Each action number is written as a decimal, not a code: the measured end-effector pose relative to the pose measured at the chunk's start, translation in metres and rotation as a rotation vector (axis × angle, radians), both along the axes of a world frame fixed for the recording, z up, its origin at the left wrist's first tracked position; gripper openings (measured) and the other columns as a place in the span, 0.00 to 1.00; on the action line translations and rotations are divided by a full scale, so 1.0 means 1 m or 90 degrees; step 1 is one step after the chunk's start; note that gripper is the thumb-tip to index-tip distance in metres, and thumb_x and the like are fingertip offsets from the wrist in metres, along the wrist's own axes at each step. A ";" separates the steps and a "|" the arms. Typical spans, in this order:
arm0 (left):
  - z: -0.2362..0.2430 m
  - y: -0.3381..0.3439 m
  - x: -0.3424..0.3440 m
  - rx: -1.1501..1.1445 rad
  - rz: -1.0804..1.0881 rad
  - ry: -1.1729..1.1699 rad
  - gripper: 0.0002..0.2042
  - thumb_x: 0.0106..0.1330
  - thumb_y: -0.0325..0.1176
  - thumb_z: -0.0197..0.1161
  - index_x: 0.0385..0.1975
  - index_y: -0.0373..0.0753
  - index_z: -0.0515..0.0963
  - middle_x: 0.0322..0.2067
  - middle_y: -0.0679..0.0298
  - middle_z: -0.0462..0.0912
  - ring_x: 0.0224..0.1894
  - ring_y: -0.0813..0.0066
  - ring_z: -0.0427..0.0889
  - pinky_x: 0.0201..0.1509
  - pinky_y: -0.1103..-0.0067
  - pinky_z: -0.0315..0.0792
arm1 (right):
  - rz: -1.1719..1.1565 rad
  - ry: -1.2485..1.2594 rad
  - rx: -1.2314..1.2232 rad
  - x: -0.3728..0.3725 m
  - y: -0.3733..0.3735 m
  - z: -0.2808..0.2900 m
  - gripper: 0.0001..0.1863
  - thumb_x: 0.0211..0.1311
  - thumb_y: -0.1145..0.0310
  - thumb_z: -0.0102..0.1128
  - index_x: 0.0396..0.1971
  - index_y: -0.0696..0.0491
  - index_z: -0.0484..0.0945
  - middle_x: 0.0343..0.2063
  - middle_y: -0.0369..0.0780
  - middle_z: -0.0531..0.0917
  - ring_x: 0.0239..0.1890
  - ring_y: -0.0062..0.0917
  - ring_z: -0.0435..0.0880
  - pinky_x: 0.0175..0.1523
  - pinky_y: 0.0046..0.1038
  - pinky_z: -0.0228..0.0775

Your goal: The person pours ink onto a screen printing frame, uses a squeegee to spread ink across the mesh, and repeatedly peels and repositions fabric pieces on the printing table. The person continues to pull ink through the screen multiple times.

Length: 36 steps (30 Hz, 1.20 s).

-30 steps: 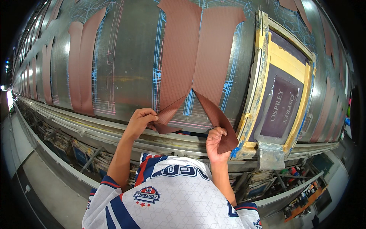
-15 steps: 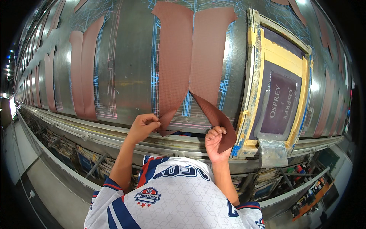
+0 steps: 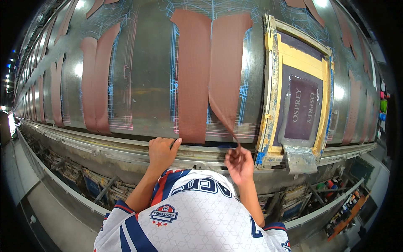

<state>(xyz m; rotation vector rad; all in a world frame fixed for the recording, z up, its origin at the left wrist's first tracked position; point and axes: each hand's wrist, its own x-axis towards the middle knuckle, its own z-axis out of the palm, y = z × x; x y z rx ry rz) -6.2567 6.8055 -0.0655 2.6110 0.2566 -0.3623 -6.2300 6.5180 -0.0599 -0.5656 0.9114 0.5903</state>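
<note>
A pair of reddish-brown textured panels lies on the metal table over blue and pink printed lines. The left panel is flat down to the near edge, where my left hand rests at its lower left corner, fingers apart, palm down. The lower part of the right panel is lifted and twisted into a narrow strip. My right hand, palm turned up, is closed on its end just beyond the table's edge.
A screen-printing frame with yellow tape and a metal clamp stands right of the panels. More brown pieces lie in rows along both sides. A metal rail runs along the near edge, with racks of stored frames below.
My left hand has come down and let the left panel's lifted end lie flat. My right hand has lowered slightly toward me, drawing the right panel's end into a narrower twist.
</note>
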 end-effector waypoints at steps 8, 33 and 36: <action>-0.003 -0.018 -0.001 -0.601 0.416 0.176 0.14 0.66 0.38 0.70 0.22 0.39 0.77 0.18 0.76 0.73 0.25 0.93 0.64 0.27 0.86 0.57 | 0.572 -0.400 -0.918 -0.007 0.007 0.037 0.10 0.75 0.64 0.52 0.40 0.57 0.73 0.24 0.52 0.83 0.29 0.50 0.84 0.33 0.45 0.72; 0.182 0.001 0.106 -0.934 0.481 0.008 0.13 0.70 0.37 0.63 0.44 0.33 0.79 0.30 0.62 0.82 0.19 0.75 0.80 0.25 0.77 0.78 | 0.559 -0.375 -1.102 -0.012 0.009 0.004 0.12 0.75 0.60 0.49 0.40 0.54 0.70 0.20 0.55 0.81 0.25 0.57 0.82 0.30 0.55 0.71; 0.203 -0.005 0.096 -0.930 0.446 -0.003 0.12 0.70 0.36 0.63 0.42 0.32 0.79 0.29 0.62 0.83 0.23 0.75 0.83 0.27 0.78 0.79 | 0.564 -0.371 -1.098 -0.013 0.007 0.003 0.12 0.75 0.59 0.49 0.40 0.53 0.70 0.20 0.54 0.82 0.25 0.56 0.82 0.30 0.54 0.71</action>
